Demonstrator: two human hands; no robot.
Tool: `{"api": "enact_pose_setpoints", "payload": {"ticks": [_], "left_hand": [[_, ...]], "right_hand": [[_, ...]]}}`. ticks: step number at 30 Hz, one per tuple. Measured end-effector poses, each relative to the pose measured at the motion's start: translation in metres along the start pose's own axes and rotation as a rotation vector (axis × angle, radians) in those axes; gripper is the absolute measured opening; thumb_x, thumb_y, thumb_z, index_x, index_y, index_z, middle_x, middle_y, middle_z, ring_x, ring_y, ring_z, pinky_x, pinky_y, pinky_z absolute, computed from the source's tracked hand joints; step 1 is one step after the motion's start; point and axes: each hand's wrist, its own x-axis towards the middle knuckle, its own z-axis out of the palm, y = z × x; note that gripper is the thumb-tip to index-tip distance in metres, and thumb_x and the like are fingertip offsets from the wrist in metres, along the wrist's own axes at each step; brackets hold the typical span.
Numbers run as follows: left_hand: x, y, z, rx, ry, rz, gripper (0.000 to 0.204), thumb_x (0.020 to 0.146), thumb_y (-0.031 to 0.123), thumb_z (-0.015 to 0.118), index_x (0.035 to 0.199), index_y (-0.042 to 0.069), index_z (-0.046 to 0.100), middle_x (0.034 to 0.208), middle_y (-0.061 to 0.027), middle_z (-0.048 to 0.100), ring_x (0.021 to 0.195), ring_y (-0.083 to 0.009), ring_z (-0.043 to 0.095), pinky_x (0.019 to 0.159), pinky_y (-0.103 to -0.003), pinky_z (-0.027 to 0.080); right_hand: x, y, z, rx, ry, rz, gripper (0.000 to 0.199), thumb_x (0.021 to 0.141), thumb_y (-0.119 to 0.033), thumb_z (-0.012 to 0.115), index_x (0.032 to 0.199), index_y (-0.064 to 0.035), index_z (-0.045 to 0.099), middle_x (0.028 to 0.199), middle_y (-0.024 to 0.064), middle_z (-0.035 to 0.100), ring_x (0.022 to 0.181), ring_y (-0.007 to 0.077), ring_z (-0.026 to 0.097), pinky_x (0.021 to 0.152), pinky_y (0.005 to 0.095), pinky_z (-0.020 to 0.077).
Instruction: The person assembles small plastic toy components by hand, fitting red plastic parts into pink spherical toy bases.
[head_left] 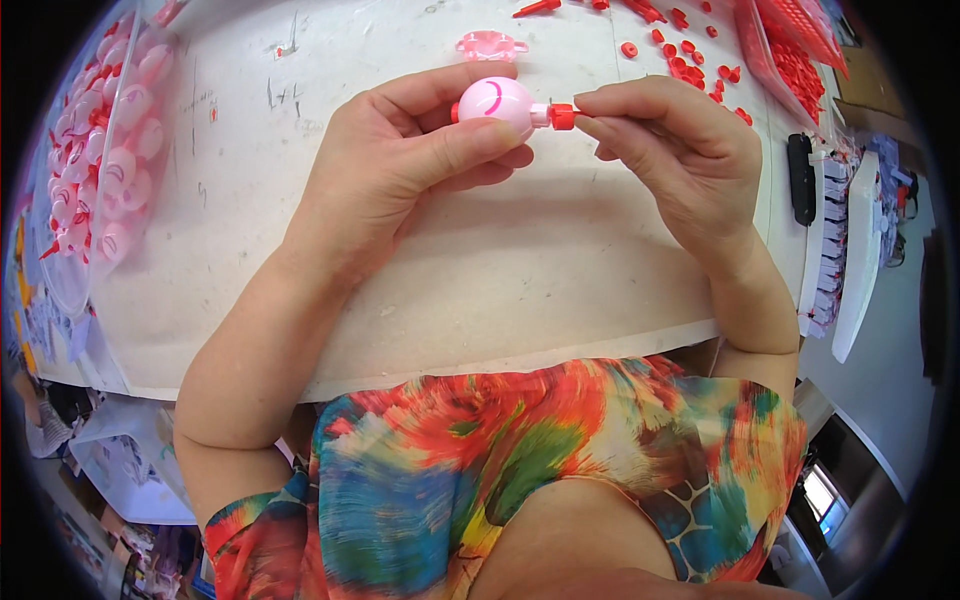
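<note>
A pink plastic ball (497,97) with a darker pink curved line on it is gripped between the thumb and fingers of my left hand (400,150). Red plastic shows at its left end, partly behind my fingers. From its right side a short pale pink neck sticks out, with a small red cap (562,117) at the end. My right hand (690,145) pinches the cap's outer end between thumb and forefinger. Just beyond my left fingertips lies a translucent pink part (490,46) with side tabs.
Loose red plastic pieces (688,68) are scattered at the far right, beside a red basket (765,60) of red parts. At the left stands a clear container (95,285) full of pink balls. A black object (802,180) lies by the right edge of the white table (540,280).
</note>
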Motion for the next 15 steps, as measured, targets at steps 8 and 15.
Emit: {"api": "enact_pose_setpoints", "payload": {"ticks": [8,15], "left_hand": [[-0.0012,-0.0031,-0.0002,-0.005,-0.006,0.018,0.042,0.076,0.013,0.065,0.113,0.0,0.05,0.098,-0.0096,0.059,0.084,-0.0172,0.061,0.075,-0.029,0.052],[0.0,-0.0022,0.0003,-0.02,-0.032,0.004,0.044,0.076,0.014,0.065,0.114,0.0,0.049,0.097,-0.0091,0.059,0.083,-0.0168,0.061,0.076,-0.029,0.052]], "right_hand": [[-0.0005,0.0025,0.004,-0.31,0.028,-0.29,0.011,0.073,-0.002,0.064,0.084,-0.0016,0.063,0.073,0.0048,0.063,0.063,0.0087,0.059,0.052,0.0211,0.0453],[-0.0034,0.0015,0.0067,-0.135,0.055,-0.139,0.01,0.073,-0.004,0.065,0.083,-0.0023,0.063,0.073,0.0066,0.063,0.064,0.0126,0.061,0.053,0.0223,0.0468]]}}
